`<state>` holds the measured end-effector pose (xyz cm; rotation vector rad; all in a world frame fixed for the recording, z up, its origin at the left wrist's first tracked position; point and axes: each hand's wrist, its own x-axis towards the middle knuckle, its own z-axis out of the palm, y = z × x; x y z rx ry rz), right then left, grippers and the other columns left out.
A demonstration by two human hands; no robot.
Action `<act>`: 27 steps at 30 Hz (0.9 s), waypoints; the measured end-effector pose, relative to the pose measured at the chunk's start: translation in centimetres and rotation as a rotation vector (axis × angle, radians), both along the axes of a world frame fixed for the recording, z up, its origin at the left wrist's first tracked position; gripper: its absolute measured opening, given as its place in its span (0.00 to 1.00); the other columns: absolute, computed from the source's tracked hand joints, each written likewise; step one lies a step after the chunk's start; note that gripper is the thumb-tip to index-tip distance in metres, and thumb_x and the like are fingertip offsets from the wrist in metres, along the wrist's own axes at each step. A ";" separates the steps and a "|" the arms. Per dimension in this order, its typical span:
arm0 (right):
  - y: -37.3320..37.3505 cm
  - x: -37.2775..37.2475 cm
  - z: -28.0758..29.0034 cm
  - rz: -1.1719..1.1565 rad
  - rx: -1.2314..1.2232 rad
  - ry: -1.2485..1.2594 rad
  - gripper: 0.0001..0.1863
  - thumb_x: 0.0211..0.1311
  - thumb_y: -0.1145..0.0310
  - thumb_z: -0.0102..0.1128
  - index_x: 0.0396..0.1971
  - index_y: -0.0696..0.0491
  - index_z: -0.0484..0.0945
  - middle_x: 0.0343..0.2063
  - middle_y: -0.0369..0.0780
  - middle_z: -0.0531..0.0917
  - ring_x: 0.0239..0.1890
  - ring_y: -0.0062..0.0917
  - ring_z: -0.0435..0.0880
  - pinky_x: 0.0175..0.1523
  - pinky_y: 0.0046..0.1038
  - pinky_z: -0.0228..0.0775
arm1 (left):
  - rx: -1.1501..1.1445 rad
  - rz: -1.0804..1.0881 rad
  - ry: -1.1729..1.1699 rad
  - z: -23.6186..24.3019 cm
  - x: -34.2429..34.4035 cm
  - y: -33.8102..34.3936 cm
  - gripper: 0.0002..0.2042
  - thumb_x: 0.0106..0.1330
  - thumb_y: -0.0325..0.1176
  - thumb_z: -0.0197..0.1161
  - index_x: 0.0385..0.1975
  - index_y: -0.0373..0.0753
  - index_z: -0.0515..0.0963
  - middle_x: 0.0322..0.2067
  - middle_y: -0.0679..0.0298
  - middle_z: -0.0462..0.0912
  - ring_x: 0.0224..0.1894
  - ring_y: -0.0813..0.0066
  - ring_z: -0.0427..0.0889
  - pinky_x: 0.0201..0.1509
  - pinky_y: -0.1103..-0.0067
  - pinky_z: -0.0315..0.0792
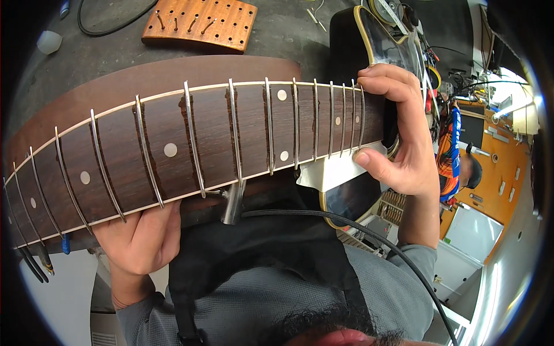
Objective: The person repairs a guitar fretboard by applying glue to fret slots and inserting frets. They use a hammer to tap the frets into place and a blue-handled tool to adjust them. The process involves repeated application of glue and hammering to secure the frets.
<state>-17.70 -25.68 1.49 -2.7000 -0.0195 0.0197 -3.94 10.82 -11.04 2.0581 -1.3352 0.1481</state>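
A guitar neck with a dark brown fingerboard [210, 124], pale round inlay dots and metal frets lies across the view, joined to a black guitar body [352, 202] with cream edging. Dark marks run along several frets, whose ends stick out past the board's edges. From below, my left hand [144, 239] is closed against the neck's near side, its fingertips hidden beneath. My right hand [401, 124] spans the fingerboard by the body, fingertips on the far edge and thumb on the near edge at the last frets. A cream-white sheet-like piece [337, 170] shows beside that thumb.
A drilled wooden block [199, 23] holding several thin rods stands on the dark bench [115, 43], near a translucent cup [50, 42]. A metal tube [234, 205] sits under the neck; a black cable [346, 219] crosses my front. Another person [456, 155] is at far right.
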 end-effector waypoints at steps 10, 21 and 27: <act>-0.1 0.1 0.0 0.009 -0.002 -0.011 0.41 0.54 0.51 0.78 0.64 0.59 0.79 0.63 0.49 0.80 0.68 0.44 0.75 0.75 0.44 0.60 | -0.008 -0.003 0.021 0.1 0.0 0.0 0.15 0.59 0.19 0.75 0.47 0.33 0.90 0.54 0.45 0.90 0.61 0.39 0.86 0.78 0.48 0.64; -0.1 0.2 0.1 0.017 -0.023 -0.011 0.41 0.54 0.50 0.80 0.64 0.58 0.80 0.63 0.48 0.81 0.69 0.44 0.76 0.75 0.45 0.61 | -0.001 0.009 0.015 0.1 -0.1 0.1 0.15 0.59 0.19 0.75 0.47 0.33 0.90 0.55 0.45 0.90 0.63 0.39 0.85 0.79 0.48 0.63; 0.0 0.3 0.3 0.026 -0.037 -0.005 0.41 0.54 0.50 0.80 0.64 0.58 0.79 0.64 0.47 0.81 0.69 0.44 0.76 0.75 0.45 0.62 | -0.006 0.003 0.032 0.0 0.0 0.4 0.15 0.59 0.19 0.75 0.47 0.33 0.90 0.55 0.45 0.90 0.62 0.39 0.85 0.79 0.49 0.64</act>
